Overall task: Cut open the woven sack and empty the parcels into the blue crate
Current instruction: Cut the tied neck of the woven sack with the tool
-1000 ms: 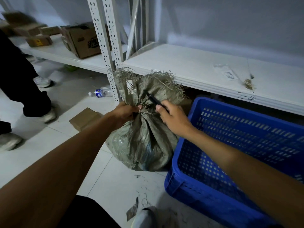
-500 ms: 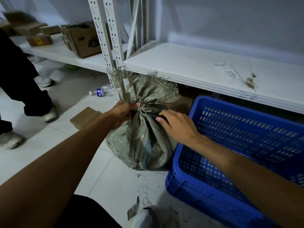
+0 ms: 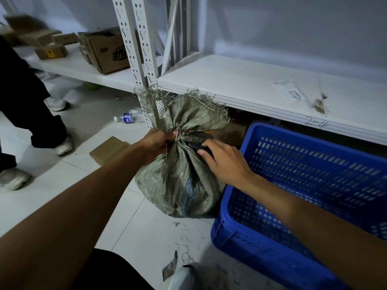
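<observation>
A grey-green woven sack (image 3: 182, 183) stands on the tiled floor, tied shut at its neck with a frayed top above the knot. My left hand (image 3: 156, 143) grips the neck from the left. My right hand (image 3: 225, 162) holds a small black cutter (image 3: 195, 146), its tip resting against the sack just under the tie. The blue crate (image 3: 234, 237) stands right beside the sack on its right; it looks empty in the part I can see. The parcels are hidden inside the sack.
A white metal shelf (image 3: 240, 86) runs behind the sack, with a perforated upright (image 3: 136, 59) just left of it. Cardboard boxes (image 3: 109, 51) sit on the left shelf. A flat box (image 3: 109, 149) and a water bottle (image 3: 127, 117) lie on the floor. A person's legs (image 3: 31, 114) stand at left.
My right hand has brought the cutter down from above the tie to just below it, against the sack. My left hand keeps its grip on the neck.
</observation>
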